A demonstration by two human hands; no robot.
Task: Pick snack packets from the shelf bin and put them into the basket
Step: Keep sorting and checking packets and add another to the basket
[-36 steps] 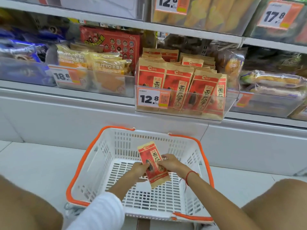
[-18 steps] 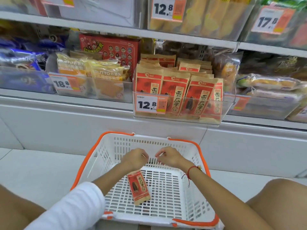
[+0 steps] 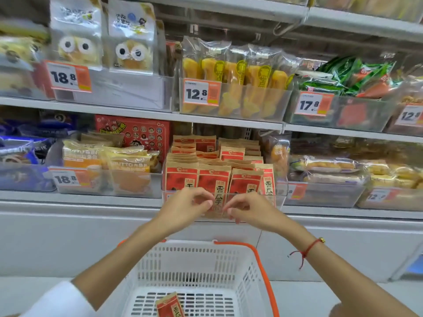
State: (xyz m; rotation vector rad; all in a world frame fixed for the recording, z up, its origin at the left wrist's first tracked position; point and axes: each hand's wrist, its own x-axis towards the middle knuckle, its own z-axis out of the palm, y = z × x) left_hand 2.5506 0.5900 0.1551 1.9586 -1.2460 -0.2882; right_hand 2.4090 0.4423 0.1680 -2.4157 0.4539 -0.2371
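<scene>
1. Both hands were raised in front of the clear shelf bin (image 3: pixel 223 202); left hand (image 3: pixel 183 208) and right hand (image 3: pixel 250 210) had fingers loosely curled, gripping nothing.
2. Fingertips of both hands converged toward the middle front snack packet (image 3: pixel 215 191), one per side, likely to pinch its edges. Contact could not be confirmed; they looked just short of it or grazing the bin's front wall.
3. Packets stood upright in rows, faces forward, so the front one could lift straight up over the low clear wall.
4. Count: four red-and-tan packets across the front row, more stacked behind, exact total hidden.
5. Basket (image 3: pixel 263 266) sat on the floor directly below the bin, between the forearms, keeping the drop short.
6. One packet in basket (image 3: pixel 169 305) lay flat on the bottom grid, partly cut off by the frame edge.
7. Red string bracelet (image 3: pixel 306 250) on right wrist; white sleeve (image 3: pixel 59 300) on left arm.
8. Judged early in the task: one in, next pick starting.
</scene>
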